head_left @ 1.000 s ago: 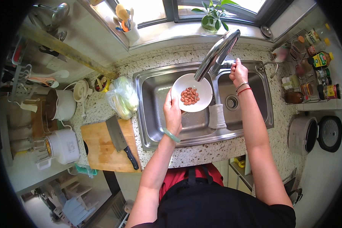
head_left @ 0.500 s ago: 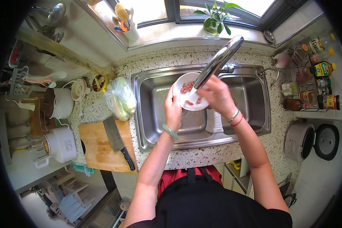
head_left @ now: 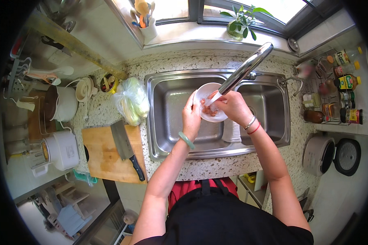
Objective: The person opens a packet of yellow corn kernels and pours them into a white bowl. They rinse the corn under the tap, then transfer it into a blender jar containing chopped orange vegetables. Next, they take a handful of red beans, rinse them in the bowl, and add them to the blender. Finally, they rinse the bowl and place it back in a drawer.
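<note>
A small white bowl (head_left: pixel 209 85) is held over the sink by my left hand (head_left: pixel 191 117), its fingers and thumb closed around the left side. Reddish-brown nuts that look like peanuts (head_left: pixel 207 109) lie gathered in the bowl. Water pours onto them from the chrome faucet (head_left: pixel 249 64). At the bowl's right side my right hand (head_left: pixel 234 107) reaches in, fingers bent together at the nuts. The faucet and the stream partly hide its fingertips, so what they pinch, if anything, does not show.
The steel double sink (head_left: pixel 167 152) holds a white cloth (head_left: pixel 232 131) over its divider. Left of it are a bagged green vegetable (head_left: pixel 131 102) and a cutting board (head_left: pixel 100 157) with a cleaver (head_left: pixel 122 143). Jars (head_left: pixel 347 83) and an open rice cooker (head_left: pixel 318 154) stand at right.
The bowl has tilted and shifted slightly right and down. The nuts, spread out before, are now bunched together. My right hand's fingers have moved down into the bowl.
</note>
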Demonstrator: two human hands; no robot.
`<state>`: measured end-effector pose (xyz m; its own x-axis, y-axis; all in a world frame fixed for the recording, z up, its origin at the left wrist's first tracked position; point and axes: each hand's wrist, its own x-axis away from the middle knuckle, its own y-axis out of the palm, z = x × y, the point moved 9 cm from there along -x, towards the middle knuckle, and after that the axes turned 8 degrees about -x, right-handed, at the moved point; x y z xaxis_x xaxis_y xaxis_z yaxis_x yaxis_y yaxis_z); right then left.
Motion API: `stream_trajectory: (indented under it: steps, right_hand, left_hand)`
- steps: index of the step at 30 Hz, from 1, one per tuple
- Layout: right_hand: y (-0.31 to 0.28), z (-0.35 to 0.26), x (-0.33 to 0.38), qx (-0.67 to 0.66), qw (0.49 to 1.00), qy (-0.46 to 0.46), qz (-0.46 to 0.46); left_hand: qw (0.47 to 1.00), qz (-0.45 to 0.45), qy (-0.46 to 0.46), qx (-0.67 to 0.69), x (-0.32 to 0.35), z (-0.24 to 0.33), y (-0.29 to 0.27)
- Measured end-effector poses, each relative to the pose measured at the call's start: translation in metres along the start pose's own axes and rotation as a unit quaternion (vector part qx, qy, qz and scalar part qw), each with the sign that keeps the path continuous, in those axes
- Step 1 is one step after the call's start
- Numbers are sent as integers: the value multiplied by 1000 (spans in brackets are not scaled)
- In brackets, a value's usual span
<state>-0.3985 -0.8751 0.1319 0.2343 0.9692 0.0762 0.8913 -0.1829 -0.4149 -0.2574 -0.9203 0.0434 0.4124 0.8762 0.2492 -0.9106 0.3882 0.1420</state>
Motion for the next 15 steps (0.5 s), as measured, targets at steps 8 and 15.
stream_trajectory:
  steps: [8, 15]
  right_hand:
    - [38, 2, 5, 231, 970, -62, -28]
    - [32, 27, 4, -103, 981, 160, -43]
  left_hand:
    - [1000, 11, 9, -16, 5, 10, 0]
    - [1000, 7, 5, 3, 7, 6, -3]
